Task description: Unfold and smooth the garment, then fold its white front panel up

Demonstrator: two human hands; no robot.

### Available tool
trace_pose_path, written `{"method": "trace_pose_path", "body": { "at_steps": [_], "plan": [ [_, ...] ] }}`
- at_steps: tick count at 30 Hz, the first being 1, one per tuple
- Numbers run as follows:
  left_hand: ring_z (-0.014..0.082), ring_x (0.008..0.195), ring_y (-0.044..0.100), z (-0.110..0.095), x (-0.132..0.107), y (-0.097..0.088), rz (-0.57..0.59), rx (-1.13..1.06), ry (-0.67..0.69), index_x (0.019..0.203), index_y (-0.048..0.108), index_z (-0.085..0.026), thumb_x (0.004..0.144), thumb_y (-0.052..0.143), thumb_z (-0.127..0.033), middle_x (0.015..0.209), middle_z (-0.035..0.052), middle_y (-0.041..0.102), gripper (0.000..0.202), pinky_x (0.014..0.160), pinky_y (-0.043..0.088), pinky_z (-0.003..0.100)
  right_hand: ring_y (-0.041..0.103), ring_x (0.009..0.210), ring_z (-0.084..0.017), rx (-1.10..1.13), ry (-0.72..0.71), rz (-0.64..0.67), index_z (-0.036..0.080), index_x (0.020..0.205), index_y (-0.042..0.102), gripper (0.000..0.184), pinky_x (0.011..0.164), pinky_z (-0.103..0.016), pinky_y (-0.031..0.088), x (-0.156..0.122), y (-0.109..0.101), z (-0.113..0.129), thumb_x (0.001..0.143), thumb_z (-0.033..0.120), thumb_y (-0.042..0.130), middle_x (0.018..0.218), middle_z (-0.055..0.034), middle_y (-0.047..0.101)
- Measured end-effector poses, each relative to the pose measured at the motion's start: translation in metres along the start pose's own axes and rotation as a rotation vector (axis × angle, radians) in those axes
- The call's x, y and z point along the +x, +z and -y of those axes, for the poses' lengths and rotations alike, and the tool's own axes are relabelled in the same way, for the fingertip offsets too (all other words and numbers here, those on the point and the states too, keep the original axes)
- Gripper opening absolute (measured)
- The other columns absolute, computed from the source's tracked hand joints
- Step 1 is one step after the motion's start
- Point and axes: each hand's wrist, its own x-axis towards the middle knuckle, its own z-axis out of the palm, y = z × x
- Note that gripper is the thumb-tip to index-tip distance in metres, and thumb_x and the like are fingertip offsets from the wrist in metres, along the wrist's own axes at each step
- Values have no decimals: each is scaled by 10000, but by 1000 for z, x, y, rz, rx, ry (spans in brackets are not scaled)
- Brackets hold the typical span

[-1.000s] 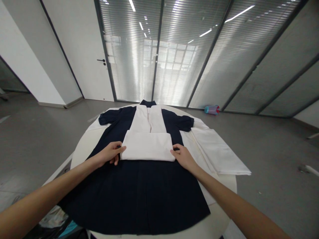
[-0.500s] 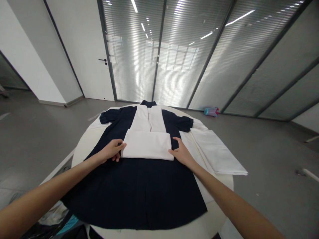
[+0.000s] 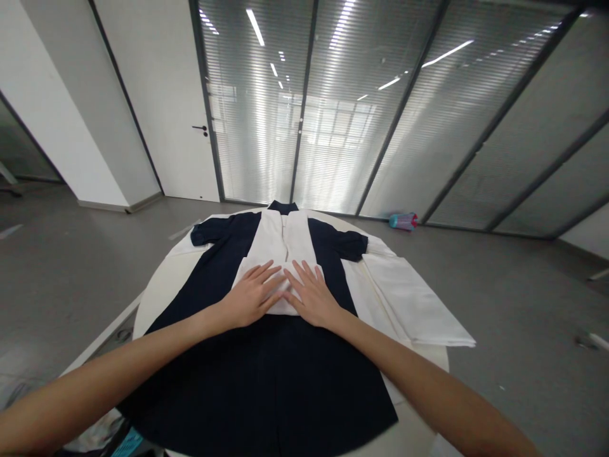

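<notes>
From the head camera, the navy short-sleeved garment [image 3: 280, 374] lies spread flat on the round white surface [image 3: 162, 298], its collar at the far side and its hem hanging past the near rim. A white cloth [image 3: 280, 254] lies along the garment's middle, running from the collar to a doubled, folded edge near the centre. The left hand [image 3: 250, 295] and right hand [image 3: 309, 295] rest palm down on that folded part, fingers spread and fingertips almost meeting in the middle. Neither hand pinches or lifts anything; both seem to be pressing flat. The step in hand appears to be smoothing this fold, and the cloth looks fairly even under the palms. Judging by how it lies, the next move calls for keeping the layers aligned as the pressure comes off. A folded white sheet [image 3: 413, 298] lies just right of the garment, partly overhanging the surface. Farther off, a teal and red bottle-like object [image 3: 403, 221] lies on the floor beside a glass partition with blinds [image 3: 257, 108].
</notes>
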Motion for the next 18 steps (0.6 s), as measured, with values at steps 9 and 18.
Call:
{"method": "trace_pose_path", "body": {
  "at_steps": [9,18],
  "plan": [
    [375,1511,135,61,1,33,236,68,-159,1580,269,-276,988,346,-648,1641,152,192,703,1192,198,576,128,1531,-295,54,81,165,88,1584,240,852,1233,-510,157,-2,11,-46,985,692,198,1645,-167,134],
    [326,1526,77,58,-1,33,266,60,-237,1586,248,-294,985,295,-679,1661,100,124,716,1222,153,522,105,1534,-298,44,167,191,90,1594,203,874,1232,-498,145,-8,13,-59,974,705,189,1655,-148,75]
  ]
}}
